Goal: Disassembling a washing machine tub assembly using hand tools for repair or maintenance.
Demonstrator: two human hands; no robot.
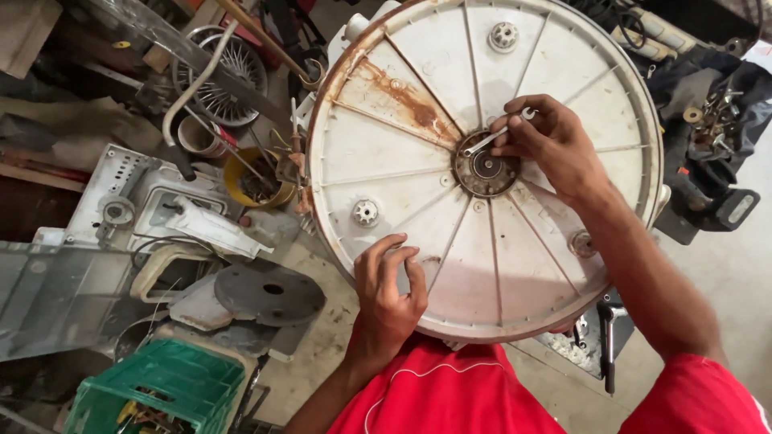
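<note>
You are leaning over a big round white tub bottom (418, 201), ribbed like a wheel and stained with rust toward its upper left. It is standing tilted against your red-shirted body, its lower rim nearest you. Your left hand (390, 285) is pressing flat-fingered on the lower ribs, fingers curled and holding nothing, just steadying the plastic. Further up, your right hand (547, 141) is pinching a slim metal spanner (494, 137), the grip closed narrow around its shaft, with the tool's far end sitting at the dark metal hub (485, 169) in the centre.

The tub is looking bulky and stiff but probably fairly light for its size; the ribs and outer rim seem the safest places to take hold, since the flat panels look smooth. The hub looks greasy and rusted, so the spanner could slip.

Beyond, to your left, a green crate (153, 390), a grey disc (269, 293) and a yellow bowl (257, 181) are lying among scattered parts on the floor.
</note>
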